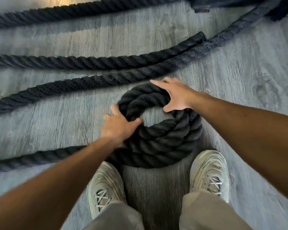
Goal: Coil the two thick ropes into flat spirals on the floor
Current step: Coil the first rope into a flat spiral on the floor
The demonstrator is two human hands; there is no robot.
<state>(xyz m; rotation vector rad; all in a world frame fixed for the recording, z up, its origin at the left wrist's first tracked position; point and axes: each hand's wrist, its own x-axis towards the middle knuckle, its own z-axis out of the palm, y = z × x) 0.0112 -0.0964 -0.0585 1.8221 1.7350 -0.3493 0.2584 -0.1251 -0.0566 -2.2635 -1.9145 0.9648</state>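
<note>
Nearest, your two pale shoes [209,173] are standing on the grey wood floor [239,77], just behind a coil [165,143] of thick dark rope. Your left hand [119,125] is gripping the coil's left side, thumb hooking into the open centre, fingers wrapping the outer edge. Your right hand [175,95] is resting spread across the coil's far rim. Beyond, loose lengths of rope [83,61] are lying across the floor, running off both sides.
</note>
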